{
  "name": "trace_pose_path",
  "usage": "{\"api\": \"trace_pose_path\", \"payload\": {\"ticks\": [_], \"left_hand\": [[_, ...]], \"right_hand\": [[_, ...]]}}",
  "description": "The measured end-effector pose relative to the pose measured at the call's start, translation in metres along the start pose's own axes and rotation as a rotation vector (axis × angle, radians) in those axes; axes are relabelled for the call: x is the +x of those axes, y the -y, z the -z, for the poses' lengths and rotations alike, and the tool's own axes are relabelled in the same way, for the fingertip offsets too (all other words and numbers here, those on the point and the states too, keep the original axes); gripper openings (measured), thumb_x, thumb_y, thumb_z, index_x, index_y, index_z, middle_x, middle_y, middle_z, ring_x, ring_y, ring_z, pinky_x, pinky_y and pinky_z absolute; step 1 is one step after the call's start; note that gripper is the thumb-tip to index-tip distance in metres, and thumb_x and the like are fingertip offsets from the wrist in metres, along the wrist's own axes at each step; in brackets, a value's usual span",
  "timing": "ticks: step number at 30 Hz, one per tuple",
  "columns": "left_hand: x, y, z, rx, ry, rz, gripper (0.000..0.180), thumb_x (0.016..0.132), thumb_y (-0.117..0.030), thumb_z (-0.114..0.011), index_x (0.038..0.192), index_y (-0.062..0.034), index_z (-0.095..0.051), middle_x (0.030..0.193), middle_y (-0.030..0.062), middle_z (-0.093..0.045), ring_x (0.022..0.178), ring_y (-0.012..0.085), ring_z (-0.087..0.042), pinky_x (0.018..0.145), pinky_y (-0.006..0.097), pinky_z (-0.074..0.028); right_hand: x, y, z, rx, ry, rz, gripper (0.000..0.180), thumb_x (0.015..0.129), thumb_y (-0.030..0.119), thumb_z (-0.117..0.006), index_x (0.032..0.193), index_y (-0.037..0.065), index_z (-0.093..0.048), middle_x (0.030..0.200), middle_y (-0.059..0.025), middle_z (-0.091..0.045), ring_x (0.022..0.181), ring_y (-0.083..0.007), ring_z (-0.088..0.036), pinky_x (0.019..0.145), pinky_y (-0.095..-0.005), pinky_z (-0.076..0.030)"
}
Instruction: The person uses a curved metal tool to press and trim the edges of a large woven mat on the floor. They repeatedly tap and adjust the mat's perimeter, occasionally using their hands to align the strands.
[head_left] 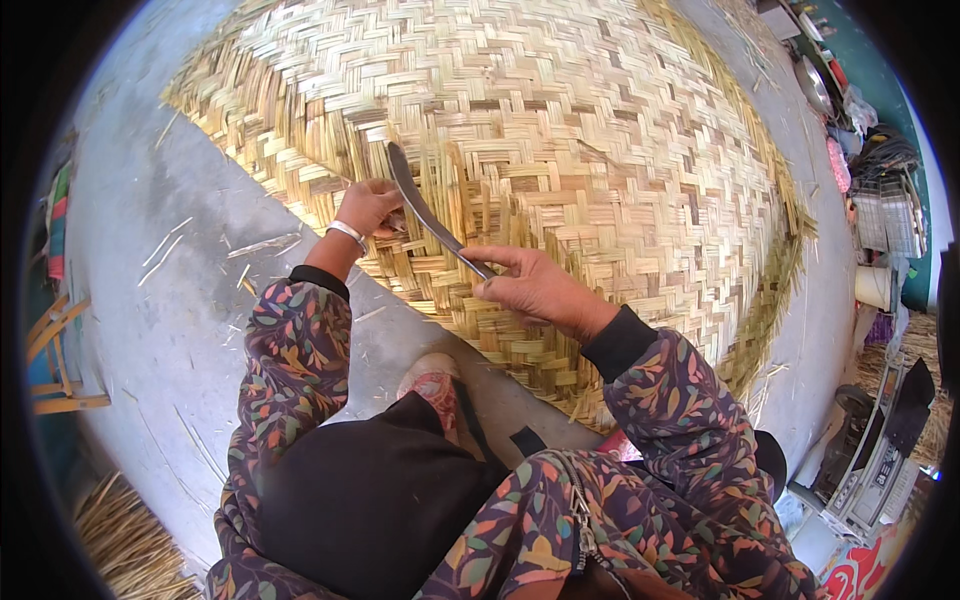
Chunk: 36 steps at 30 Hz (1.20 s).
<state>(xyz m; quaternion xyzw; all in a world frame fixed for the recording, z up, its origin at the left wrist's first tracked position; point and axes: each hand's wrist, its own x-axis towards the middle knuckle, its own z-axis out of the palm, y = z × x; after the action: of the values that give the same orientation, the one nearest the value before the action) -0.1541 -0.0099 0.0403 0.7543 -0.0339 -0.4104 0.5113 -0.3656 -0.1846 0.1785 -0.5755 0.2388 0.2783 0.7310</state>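
A large woven mat [600, 160] of flat, straw-coloured strips lies on the floor ahead of me, its near edge running slantwise under my hands. My right hand [540, 290] grips the near end of a slim, curved metal blade [425, 210], like a sickle. The blade reaches up and left over the weave, its tip beside my left hand. Wearing a silver bangle, my left hand [370, 208] is closed at the mat's near edge, with its fingers pinched on the border strips. Just what lies between those fingertips is partly hidden. Upright strip ends [455, 185] stick up between the hands.
Cut strip scraps [265, 246] litter the grey floor [200, 330] at left. A wooden stool or frame [65, 350] stands at the left rim, above a straw bundle [130, 540]. Along the right are a wheeled metal cart [875, 460], a bucket [873, 287] and household goods.
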Motion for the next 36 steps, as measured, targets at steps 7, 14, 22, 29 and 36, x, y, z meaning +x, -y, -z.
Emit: {"api": "trace_pose_path", "payload": {"ticks": [7, 14, 22, 29, 36], "left_hand": [[0.0, -0.004, -0.006, 0.037, -0.03, -0.016, 0.027, 0.085, -0.024, -0.075, 0.08, -0.0059, -0.056, 0.068, 0.0004, -0.059, 0.055, 0.0087, -0.06, 0.042, 0.022, -0.048], [-0.005, 0.007, 0.015, -0.221, 0.217, 0.037, 0.018, 0.091, -0.022, -0.069, 0.097, -0.0076, -0.06, 0.077, -0.0015, -0.063, 0.066, 0.008, -0.066, 0.056, 0.021, -0.054], [-0.011, 0.008, 0.022, -0.247, 0.137, 0.056, 0.018, 0.094, -0.019, -0.063, 0.105, -0.005, -0.062, 0.089, 0.0006, -0.065, 0.074, 0.0116, -0.066, 0.063, 0.024, -0.054], [0.0, 0.008, 0.016, 0.053, 0.021, -0.05, 0.034, 0.087, -0.023, -0.071, 0.108, 0.0025, -0.062, 0.088, 0.0059, -0.066, 0.068, 0.0123, -0.066, 0.053, 0.022, -0.054], [0.014, -0.013, 0.0, 0.203, -0.041, -0.031, 0.027, 0.085, -0.027, -0.074, 0.076, -0.005, -0.061, 0.06, -0.0006, -0.056, 0.048, 0.0095, -0.053, 0.041, 0.025, -0.04]], "right_hand": [[0.003, 0.005, 0.013, 0.174, -0.084, 0.079, 0.051, 0.085, 0.016, -0.066, 0.134, 0.01, -0.054, 0.06, 0.0071, -0.043, 0.043, -0.0033, -0.034, 0.04, -0.0208, -0.026], [0.002, 0.0, 0.013, 0.023, -0.072, 0.028, 0.054, 0.087, 0.016, -0.064, 0.137, 0.007, -0.05, 0.06, 0.0073, -0.041, 0.045, -0.0032, -0.033, 0.04, -0.021, -0.027], [0.008, -0.003, 0.015, -0.011, -0.087, 0.035, 0.054, 0.087, 0.015, -0.063, 0.138, 0.006, -0.048, 0.057, 0.0074, -0.04, 0.043, -0.004, -0.034, 0.04, -0.0213, -0.027], [0.007, -0.005, 0.014, -0.02, -0.077, 0.037, 0.054, 0.087, 0.017, -0.063, 0.138, 0.006, -0.049, 0.057, 0.0062, -0.044, 0.042, -0.0045, -0.036, 0.04, -0.0215, -0.028], [0.013, -0.007, 0.012, -0.01, -0.111, 0.0, 0.053, 0.085, 0.013, -0.064, 0.136, 0.007, -0.051, 0.061, 0.0065, -0.047, 0.045, -0.0023, -0.037, 0.04, -0.0211, -0.028]]}}
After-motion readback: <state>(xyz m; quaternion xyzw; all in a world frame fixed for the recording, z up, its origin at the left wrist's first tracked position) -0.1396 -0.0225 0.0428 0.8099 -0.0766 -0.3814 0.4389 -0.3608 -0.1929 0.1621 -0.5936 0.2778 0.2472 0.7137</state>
